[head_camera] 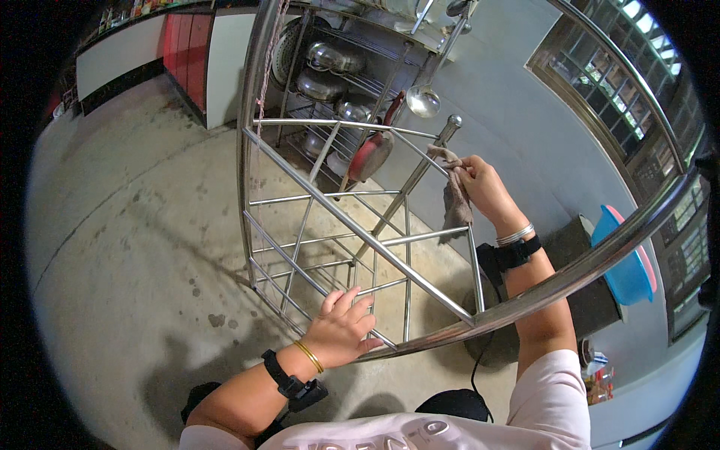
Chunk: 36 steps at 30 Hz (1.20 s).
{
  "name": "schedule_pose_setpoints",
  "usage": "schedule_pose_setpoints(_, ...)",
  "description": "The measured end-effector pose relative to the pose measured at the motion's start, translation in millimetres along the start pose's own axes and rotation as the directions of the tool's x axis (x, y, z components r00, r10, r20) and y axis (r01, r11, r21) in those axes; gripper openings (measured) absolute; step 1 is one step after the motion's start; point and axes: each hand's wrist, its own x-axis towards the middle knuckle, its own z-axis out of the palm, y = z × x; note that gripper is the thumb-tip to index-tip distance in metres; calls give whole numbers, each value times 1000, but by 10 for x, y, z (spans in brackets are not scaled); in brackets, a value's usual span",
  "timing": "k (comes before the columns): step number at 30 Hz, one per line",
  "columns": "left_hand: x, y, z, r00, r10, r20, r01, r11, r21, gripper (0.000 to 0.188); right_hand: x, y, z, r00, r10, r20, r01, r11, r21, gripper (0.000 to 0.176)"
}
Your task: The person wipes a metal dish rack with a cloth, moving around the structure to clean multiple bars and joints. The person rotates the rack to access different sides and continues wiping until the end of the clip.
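Note:
A tall stainless steel tube rack (332, 209) stands before me, its thin bars crossing between thicker posts. My right hand (478, 183) pinches a grey-brown cloth (458, 202) at a thin bar on the rack's right side; the cloth is draped over the bar and its lower end hangs down. My left hand (343, 326) rests at the near lower side of the rack, fingers spread over the thin bars by the thick near tube. Whether its fingers press on a bar is not clear. Nothing is seen held in it.
Behind the rack stands a metal shelf with steel pots (320, 84), a red frying pan (371, 156) and a hanging ladle (423, 101). A blue basin (621, 264) is at the right by the wall. A red-doored counter (188, 56) stands far left.

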Motion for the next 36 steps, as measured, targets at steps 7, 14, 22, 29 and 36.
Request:
schedule_pose_setpoints(7,7,7,-7,1000,-6,19,6,1000,14,37,544,-19,79,994,-98,57,110,955,-276,34)
schedule_pose_setpoints(14,11,5,36,999,-1,39,0,1000,19,38,967,185,212,994,5,106,13,987,-163,38)
schedule_pose_setpoints(22,32,6,-3,1000,11,23,-11,1000,-5,37,426,144,145,981,122,151,-142,981,132,35)
schedule_pose_setpoints(29,27,26,-29,1000,13,8,-14,1000,27,35,-303,53,273,974,127,190,-228,554,801,19)
schedule_pose_setpoints(36,19,6,14,1000,14,17,-14,1000,8,39,-1128,-239,214,966,199,167,-234,388,892,28)
